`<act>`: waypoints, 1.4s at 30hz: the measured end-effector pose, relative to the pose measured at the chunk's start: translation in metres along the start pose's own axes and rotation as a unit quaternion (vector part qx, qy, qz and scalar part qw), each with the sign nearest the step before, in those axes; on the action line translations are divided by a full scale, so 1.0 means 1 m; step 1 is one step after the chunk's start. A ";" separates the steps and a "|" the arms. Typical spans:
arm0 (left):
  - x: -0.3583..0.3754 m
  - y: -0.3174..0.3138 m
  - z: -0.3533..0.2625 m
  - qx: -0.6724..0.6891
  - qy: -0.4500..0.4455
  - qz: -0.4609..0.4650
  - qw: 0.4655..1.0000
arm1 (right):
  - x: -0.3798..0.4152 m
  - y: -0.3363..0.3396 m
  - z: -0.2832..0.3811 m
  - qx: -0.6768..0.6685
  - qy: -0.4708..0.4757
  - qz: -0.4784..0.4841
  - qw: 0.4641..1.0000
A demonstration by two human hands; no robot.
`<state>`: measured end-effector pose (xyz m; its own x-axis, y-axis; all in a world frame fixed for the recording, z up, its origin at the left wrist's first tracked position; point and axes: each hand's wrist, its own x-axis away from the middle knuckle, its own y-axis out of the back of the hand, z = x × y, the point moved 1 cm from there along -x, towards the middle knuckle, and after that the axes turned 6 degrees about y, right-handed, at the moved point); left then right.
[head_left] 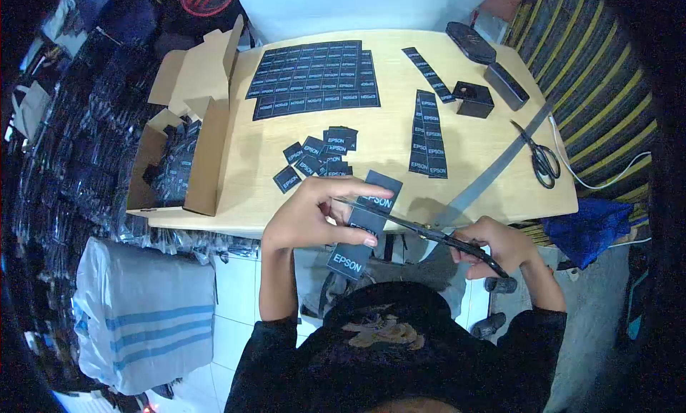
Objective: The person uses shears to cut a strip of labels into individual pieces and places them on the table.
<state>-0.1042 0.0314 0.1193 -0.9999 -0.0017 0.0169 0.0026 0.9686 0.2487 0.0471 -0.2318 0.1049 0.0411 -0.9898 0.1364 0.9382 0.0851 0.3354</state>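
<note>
My left hand [321, 213] pinches a strip of black EPSON labels [348, 261] in front of the table's near edge, fingers over its upper part and thumb across the middle. In my right hand [493, 247] is a pair of black scissors [429, 232], its blades pointing left and crossing the strip between two labels. Just beyond my left hand lies a loose pile of cut EPSON labels [309, 163]. Uncut label strips [427, 138] rest on the table to the right, and larger label sheets [314, 73] are stacked at the back.
An open cardboard box [207, 163] with many labels inside stands at the table's left. A second pair of scissors [541, 159] lies at the right edge. Near the back right are a small black box [474, 100], a dark oblong case [507, 86] and another strip [429, 75].
</note>
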 end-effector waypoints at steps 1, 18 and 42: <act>0.000 0.000 0.000 0.013 0.039 0.006 0.999 | 0.000 -0.001 -0.002 0.024 0.026 -0.010 0.999; -0.004 0.002 0.014 0.022 -0.006 0.002 1.000 | 0.000 0.002 -0.001 0.067 0.023 -0.047 0.996; 0.015 0.072 0.091 -0.199 0.189 -0.232 0.933 | -0.017 -0.061 -0.044 0.009 0.018 -0.275 0.961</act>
<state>-0.1207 0.1241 0.0493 -0.8180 -0.5578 0.1404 -0.3474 0.6737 0.6522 0.0045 -0.2254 0.0410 -0.4482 -0.8885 -0.0983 0.8152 -0.4513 0.3630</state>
